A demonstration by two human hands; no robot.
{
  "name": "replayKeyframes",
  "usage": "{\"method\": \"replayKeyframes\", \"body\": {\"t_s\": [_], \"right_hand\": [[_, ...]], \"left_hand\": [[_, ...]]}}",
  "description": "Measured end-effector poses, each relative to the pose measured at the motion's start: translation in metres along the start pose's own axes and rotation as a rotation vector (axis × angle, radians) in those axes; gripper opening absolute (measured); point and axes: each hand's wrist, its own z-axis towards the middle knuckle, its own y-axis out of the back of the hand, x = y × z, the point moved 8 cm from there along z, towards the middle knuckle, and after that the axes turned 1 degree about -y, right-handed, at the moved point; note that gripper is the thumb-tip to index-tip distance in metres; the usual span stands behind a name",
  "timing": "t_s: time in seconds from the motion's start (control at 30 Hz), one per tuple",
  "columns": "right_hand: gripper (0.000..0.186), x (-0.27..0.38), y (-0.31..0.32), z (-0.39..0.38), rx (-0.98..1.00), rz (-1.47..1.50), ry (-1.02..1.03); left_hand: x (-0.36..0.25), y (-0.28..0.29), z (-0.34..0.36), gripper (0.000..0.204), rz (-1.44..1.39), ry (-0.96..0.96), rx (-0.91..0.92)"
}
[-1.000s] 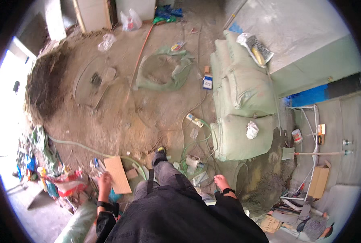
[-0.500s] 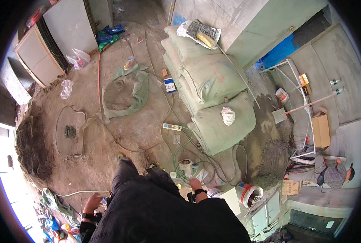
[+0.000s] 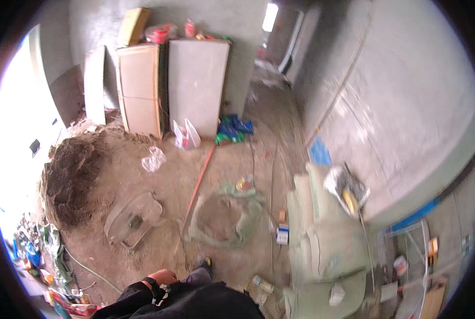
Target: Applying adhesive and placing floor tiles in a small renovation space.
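Note:
My left hand point(image 3: 164, 276) hangs low beside my dark jacket, a watch strap at its wrist. Its fingers are blurred and partly turned away, so whether they are curled or hold something cannot be told. The hand is nearest to my leg and shoe point(image 3: 206, 262); the floor lies below it. No part of my right hand shows. Ahead lie a wire-framed sieve point(image 3: 136, 222) on the dirt floor and an open green woven sack point(image 3: 253, 212) spread around a patch of sand.
Stacked green sacks point(image 3: 330, 250) stand on the right beside a grey wall. A dark sand heap point(image 3: 75, 175) rises at the left. Boards point(image 3: 197, 85) lean against the far wall. An orange pole point(image 3: 200, 178), a power strip point(image 3: 263, 283) and cables lie on the floor.
My view has swung up and toward the left, bringing the far wall and passage in. My right hand has left the picture; my left hand now shows in front of my body.

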Motion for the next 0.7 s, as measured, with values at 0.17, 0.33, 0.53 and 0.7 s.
{"method": "replayKeyframes", "body": {"t_s": [0.17, 0.33, 0.53, 0.7], "right_hand": [[0.020, 0.053, 0.079, 0.066, -0.333, 0.086, -0.225], [0.019, 0.018, 0.035, 0.145, 0.256, 0.722, -0.614], [0.017, 0.062, -0.003, 0.202, 0.280, 1.204, -0.736], [0.025, 0.034, -0.025, 0.217, 0.381, 1.200, -0.753]], "left_hand": [[-0.010, 0.083, 0.049, 0.041, -0.227, -0.043, 0.111], [0.014, 0.092, 0.093, 0.042, 0.073, 0.103, 0.338], [0.053, 0.100, 0.118, 0.048, -0.006, 0.184, 0.175], [0.071, 0.105, 0.085, 0.040, -0.466, 0.431, -0.362]]}}
